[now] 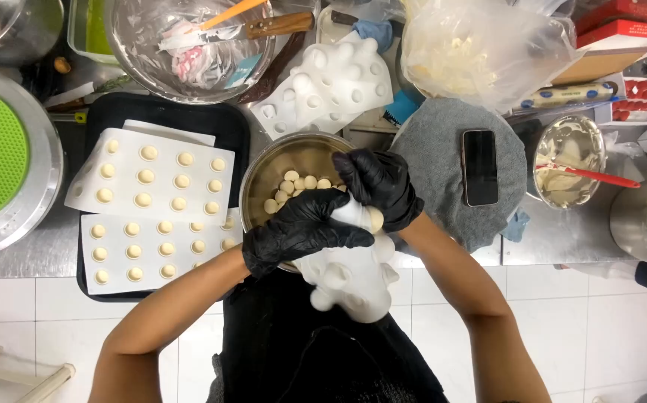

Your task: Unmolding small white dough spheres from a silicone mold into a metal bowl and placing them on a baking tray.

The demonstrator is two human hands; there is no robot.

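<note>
White silicone mould [347,280], flexible, bumpy underside showing, held over the person's lap at the counter edge, bent between both black-gloved hands. Left hand [301,227]: fingers curled together over the mould's upper edge, thumb side pressing into it. Right hand [378,185]: fingers bunched and folded down on the mould's far corner, where one pale round ball [375,219] sits at the fingertips; whether it is pinched or merely resting cannot be told. The mould's top part is covered by the gloves, its cavities facing away. Just beyond, steel bowl [262,179] holding a heap of cream-coloured balls, its near rim hidden behind the hands. To the left, two filled white moulds [152,216] on a black tray [226,123]. Further back, an empty white mould [331,86], a phone [480,167] on a grey cloth, a large bowl with spatula [189,45], partly cut off by the frame.
</note>
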